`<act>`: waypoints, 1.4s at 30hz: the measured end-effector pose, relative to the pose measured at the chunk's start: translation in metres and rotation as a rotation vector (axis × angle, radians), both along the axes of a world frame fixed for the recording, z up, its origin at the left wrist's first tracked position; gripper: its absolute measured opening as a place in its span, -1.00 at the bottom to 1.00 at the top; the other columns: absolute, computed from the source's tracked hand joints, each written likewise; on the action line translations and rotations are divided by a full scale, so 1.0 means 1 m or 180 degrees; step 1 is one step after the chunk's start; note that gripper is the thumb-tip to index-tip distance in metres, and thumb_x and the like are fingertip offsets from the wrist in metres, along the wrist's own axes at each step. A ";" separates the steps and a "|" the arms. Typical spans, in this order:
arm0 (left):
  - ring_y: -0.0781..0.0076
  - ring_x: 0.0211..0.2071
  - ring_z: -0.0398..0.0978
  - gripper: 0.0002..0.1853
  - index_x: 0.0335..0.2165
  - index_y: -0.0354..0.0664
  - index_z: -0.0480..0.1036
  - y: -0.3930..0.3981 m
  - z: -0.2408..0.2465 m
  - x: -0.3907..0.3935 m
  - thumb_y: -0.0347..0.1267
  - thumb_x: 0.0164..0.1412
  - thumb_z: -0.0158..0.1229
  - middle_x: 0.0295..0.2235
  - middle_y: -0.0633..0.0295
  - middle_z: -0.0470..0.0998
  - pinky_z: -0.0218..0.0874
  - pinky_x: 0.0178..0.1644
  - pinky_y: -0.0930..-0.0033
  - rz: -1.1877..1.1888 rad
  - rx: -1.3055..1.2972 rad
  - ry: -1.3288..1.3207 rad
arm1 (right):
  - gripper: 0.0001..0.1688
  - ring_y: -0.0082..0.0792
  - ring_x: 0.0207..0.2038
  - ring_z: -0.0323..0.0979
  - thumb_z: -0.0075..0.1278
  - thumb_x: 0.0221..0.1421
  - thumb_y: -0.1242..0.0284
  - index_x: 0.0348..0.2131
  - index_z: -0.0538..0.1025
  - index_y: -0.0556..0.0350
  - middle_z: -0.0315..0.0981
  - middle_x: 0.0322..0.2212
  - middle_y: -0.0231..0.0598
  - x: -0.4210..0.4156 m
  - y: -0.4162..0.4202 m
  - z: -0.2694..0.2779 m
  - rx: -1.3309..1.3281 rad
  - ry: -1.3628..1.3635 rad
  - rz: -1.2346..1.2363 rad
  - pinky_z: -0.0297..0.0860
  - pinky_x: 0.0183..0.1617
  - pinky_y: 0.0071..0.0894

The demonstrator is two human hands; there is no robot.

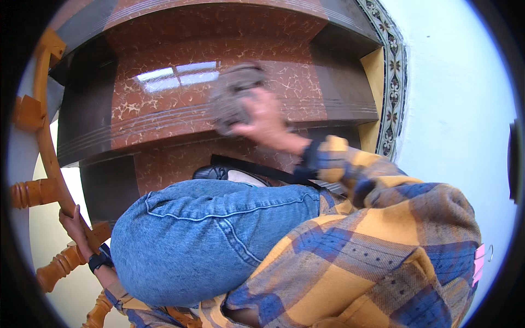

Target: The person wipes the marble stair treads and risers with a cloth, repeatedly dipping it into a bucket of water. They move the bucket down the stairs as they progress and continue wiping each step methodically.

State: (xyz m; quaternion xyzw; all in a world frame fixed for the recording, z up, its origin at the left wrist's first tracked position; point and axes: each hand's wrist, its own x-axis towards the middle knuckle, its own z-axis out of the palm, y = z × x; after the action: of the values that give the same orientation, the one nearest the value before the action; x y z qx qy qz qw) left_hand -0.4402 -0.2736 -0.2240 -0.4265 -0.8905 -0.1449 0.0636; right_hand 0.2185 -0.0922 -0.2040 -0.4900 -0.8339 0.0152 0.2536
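Blurred by motion, my right hand [264, 119] holds a crumpled grey-brown cloth [238, 96] over a glossy stair tread [164, 98] of red, light-veined stone with dark ends. Whether the cloth touches the tread along its whole width cannot be told. At the far left, my left hand [74, 223] grips the lower rail of a wooden stair balustrade [53, 156], its fingers partly hidden behind the wood. A dark shoe [211, 173] shows beyond my bent, jeans-covered leg, on a lower step.
Turned wooden balusters [35, 193] line the left side. On the right a patterned tile border [390, 98] runs along a pale wall [455, 98]. Further steps [221, 12] lie at the top of the view. Window light reflects on the tread. A dark strap or bar crosses near the shoe.
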 end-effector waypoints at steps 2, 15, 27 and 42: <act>-0.11 0.06 0.30 -0.25 0.05 -0.42 0.24 0.001 0.001 0.003 -0.12 0.04 0.27 0.03 -0.16 0.34 0.09 0.18 0.16 0.0020 -0.0006 -0.0043 | -0.23 0.05 0.06 0.13 0.27 -0.33 0.03 -0.13 0.47 0.06 0.16 0.02 0.14 -0.083 -0.001 0.003 -0.0333 0.0150 0.0592 0.15 0.04 0.04; -0.14 0.06 0.29 -0.18 0.07 -0.50 0.21 0.001 0.000 0.001 -0.09 0.03 0.28 0.04 -0.24 0.31 0.07 0.19 0.15 -0.0013 -0.0170 0.0068 | -0.43 0.06 -0.03 0.30 0.08 -0.20 0.12 -0.21 0.54 0.09 0.36 -0.06 0.09 0.153 0.003 0.010 0.0049 -0.0450 -0.0254 0.22 0.07 0.02; -0.14 -0.02 0.37 -0.26 -0.02 -0.52 0.30 -0.001 -0.004 -0.005 -0.11 0.02 0.28 -0.06 -0.24 0.41 0.13 0.13 0.16 -0.0108 0.0057 0.0141 | -0.30 0.03 0.13 0.12 0.16 -0.13 0.25 0.04 0.33 -0.04 0.10 0.12 -0.05 0.222 0.026 -0.011 -0.0353 -0.1130 -0.1538 0.20 0.08 0.06; -0.12 -0.04 0.38 -0.28 -0.01 -0.48 0.28 0.001 0.021 0.034 -0.13 0.02 0.29 -0.04 -0.22 0.39 0.18 0.08 0.12 -0.0071 0.0036 0.0051 | -0.27 0.02 0.19 0.07 0.22 -0.14 0.16 0.06 0.42 -0.10 0.09 0.15 0.07 -0.247 0.071 0.028 -0.0315 -0.0137 0.2298 0.09 0.14 0.06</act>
State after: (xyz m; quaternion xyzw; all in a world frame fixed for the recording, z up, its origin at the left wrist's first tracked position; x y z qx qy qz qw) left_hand -0.4059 -0.2727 -0.2026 -0.4372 -0.8844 -0.1472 0.0716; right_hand -0.0284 -0.0209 -0.1761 -0.1760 -0.9565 0.1337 0.1903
